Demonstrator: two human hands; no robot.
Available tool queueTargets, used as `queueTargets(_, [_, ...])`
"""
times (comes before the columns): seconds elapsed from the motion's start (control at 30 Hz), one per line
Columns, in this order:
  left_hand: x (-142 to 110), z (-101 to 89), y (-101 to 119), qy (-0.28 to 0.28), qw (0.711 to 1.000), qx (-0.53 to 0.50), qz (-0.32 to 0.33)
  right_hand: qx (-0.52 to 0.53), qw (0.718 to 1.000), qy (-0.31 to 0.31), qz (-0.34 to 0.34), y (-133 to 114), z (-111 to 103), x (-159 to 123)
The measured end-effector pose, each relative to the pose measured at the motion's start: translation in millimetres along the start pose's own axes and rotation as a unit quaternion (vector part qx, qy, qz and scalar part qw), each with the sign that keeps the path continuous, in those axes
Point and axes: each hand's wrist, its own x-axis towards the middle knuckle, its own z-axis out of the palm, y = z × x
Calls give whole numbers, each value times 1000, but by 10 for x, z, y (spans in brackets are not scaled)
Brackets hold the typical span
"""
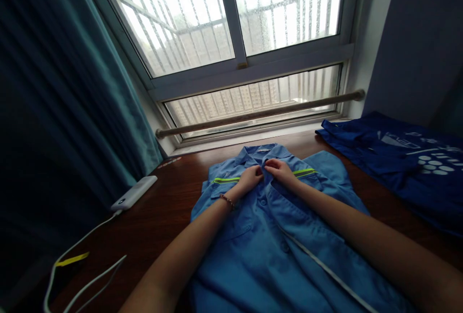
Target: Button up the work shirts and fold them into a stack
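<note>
A light blue button-up work shirt (pixel 231 245) with yellow-green reflective strips lies front side up on the dark wooden surface, its collar toward the window. My left hand (pixel 250 178), a beaded bracelet on its wrist, is closed on the left front edge just below the collar. Opposite it, my right hand (pixel 280 170) pinches the right front edge of the same shirt. The fingertips of both hands nearly meet at the placket. Below them, buttons show down the front, which is partly open. Any button between the fingers is hidden.
A dark blue garment with white print (pixel 408 158) lies at the right. At the left are a white power bank (pixel 134 192), a white cable (pixel 85 240) and a yellow strip (pixel 72 259). A blue curtain (pixel 108 110) hangs beside the barred window, with a rail (pixel 260 113) across its bottom.
</note>
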Motion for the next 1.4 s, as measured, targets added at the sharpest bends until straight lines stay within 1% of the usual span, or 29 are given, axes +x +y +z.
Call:
queueTargets(0.07, [-26, 20, -18, 19, 1000, 13, 2, -126, 991, -26, -45, 15, 41, -35])
queueTargets(0.13, [-64, 42, -37, 44, 999, 29, 13, -221, 973, -32, -63, 15, 78, -76])
queueTargets(0.23, [-114, 55, -51, 64, 997, 18, 43, -273, 960, -30, -54, 10, 101, -110])
queueTargets(0.33, [-145, 42, -36, 86, 995, -22, 44, -290, 955, -34, -46, 22, 84, -99])
queueTargets(0.47, [-189, 21, -8, 111, 991, -64, 27, -272, 959, -62, -46, 41, 41, -69])
queueTargets(0.53, [-211, 19, -6, 120, 988, -91, 27, -255, 964, -64, -42, 37, 26, -65])
queueTargets(0.63, [-234, 23, -13, 134, 982, -130, 9, -234, 971, -35, -38, 13, 12, -73])
queueTargets(0.73, [-235, 5, -7, 121, 972, -199, -21, -184, 982, -7, -35, -18, 4, -82])
queueTargets(0.8, [-227, -42, 14, 98, 956, -274, -43, -126, 992, -3, -22, -41, 2, -82])
queueTargets(0.9, [-207, -163, 55, 71, 919, -381, -77, -28, 999, -7, 17, -79, 7, -72])
queueTargets(1.0, [-195, -254, 71, 54, 894, -436, -93, 28, 999, -1, 25, -110, 22, -61])
queueTargets(1.1, [-208, -208, 55, 54, 876, -469, -98, 52, 998, 1, 31, -105, 37, -62])
queueTargets(1.17, [-230, -114, 41, 69, 866, -484, -103, 53, 998, -14, 43, -78, 41, -66])
queueTargets(1.23, [-253, -20, 29, 78, 860, -494, -102, 21, 999, -30, 25, -44, 39, -71])
queueTargets(1.3, [-267, 38, 20, 73, 856, -502, -97, -43, 998, -26, -24, -18, 38, -78])
queueTargets(1.4, [-269, 56, 8, 71, 848, -517, -95, -141, 984, 19, -103, -6, 49, -98])
